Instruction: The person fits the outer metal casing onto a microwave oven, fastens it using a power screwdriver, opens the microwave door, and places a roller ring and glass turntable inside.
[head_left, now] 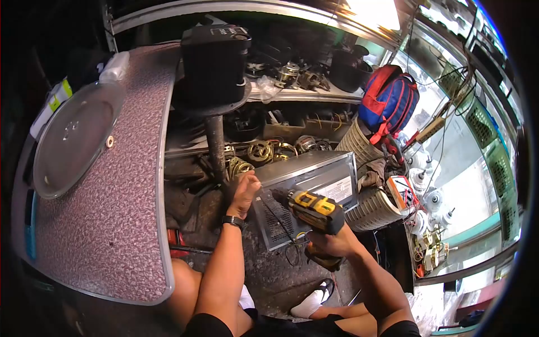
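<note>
A microwave oven (292, 170) with a metal casing sits on the floor, its vented back panel and white label facing me. My right hand (332, 242) is wrapped round the handle of a yellow and black cordless drill (315, 210). The drill's nose points left, over the back panel. At the casing's left upper corner is my left hand (245, 194), fingers curled together; whether it grips the edge or a small part is hidden. A dark watch is on that wrist. The power cord (274, 216) hangs across the vented panel.
At left stands a speckled table (123, 224) bearing a round glass plate (78, 140). A black appliance (213, 64) rests on a round stand ahead. Shelves hold motors and metal parts. To the right are woven baskets (373, 209), a red and blue backpack (390, 101) and hanging wires.
</note>
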`<state>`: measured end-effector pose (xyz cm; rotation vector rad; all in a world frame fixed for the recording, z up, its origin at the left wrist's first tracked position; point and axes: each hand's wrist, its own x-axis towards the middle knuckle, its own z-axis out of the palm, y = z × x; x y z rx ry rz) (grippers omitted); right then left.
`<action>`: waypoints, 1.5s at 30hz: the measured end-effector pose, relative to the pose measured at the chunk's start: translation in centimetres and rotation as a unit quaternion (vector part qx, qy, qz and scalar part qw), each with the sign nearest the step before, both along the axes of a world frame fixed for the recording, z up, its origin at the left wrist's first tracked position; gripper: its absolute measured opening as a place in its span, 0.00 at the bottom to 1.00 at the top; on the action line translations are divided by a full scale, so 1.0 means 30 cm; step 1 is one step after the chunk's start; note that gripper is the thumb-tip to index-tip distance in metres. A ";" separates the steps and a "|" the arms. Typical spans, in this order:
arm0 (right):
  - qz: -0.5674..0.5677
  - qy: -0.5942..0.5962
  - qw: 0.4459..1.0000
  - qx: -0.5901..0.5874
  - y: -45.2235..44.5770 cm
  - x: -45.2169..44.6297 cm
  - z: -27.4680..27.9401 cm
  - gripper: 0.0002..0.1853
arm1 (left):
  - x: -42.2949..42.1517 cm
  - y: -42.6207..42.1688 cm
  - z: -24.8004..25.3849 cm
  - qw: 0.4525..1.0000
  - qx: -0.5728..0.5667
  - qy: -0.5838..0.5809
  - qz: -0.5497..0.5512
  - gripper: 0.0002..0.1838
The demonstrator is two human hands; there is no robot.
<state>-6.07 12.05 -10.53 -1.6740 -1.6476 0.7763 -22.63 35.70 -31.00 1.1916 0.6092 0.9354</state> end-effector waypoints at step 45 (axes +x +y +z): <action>-0.012 -0.015 0.998 -0.059 0.145 -0.064 0.017 0.19 | -0.002 -0.017 0.016 1.000 0.000 -0.022 -0.003 0.14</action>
